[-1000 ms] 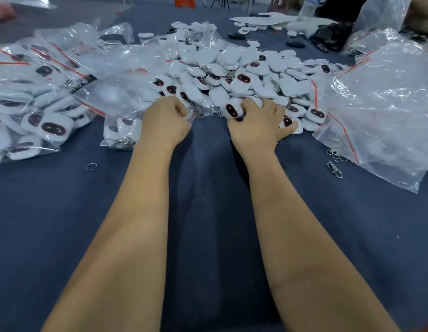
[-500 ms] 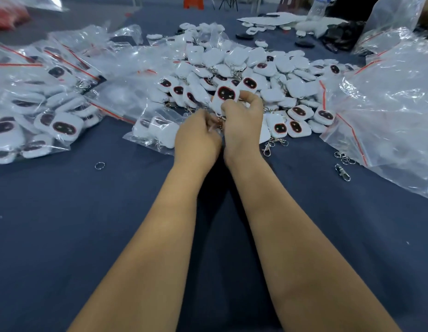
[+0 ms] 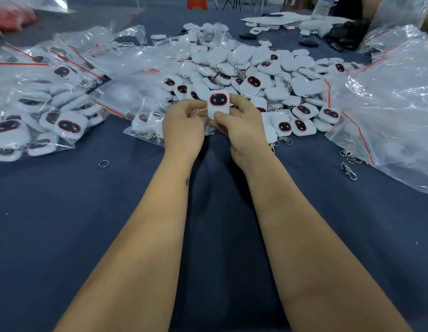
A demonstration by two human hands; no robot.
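Both hands meet just in front of the heap, lifted a little off the dark blue cloth [image 3: 64,224], and between them stands the white fob [image 3: 218,105], upright, its black red-rimmed face turned toward the camera. The right hand [image 3: 241,130] pinches it, thumb pressed on the lower front and fingers curled round behind its right side. The left hand [image 3: 184,125] has its fingers curled in against the fob's left edge, gripping there; whether it also pinches the fob's ring cannot be told. The open room lies toward the person: the cloth under and on either side of the forearms is bare over a wide stretch, and no table edge shows in the near part of the view. Forward the way is closed by the pile of loose fobs [image 3: 256,75], which begins just behind the fingers and spreads right, chains tangled among it. A small clear bag [image 3: 145,123] of fobs lies just beside and partly under the left hand. Farther left sit filled bags [image 3: 35,104] with red seal strips; on the right a big crumpled plastic bag [image 3: 395,104] reaches well into the cloth. A split ring [image 3: 103,163] lies alone on the left, a metal clasp [image 3: 348,171] near the big bag's edge.
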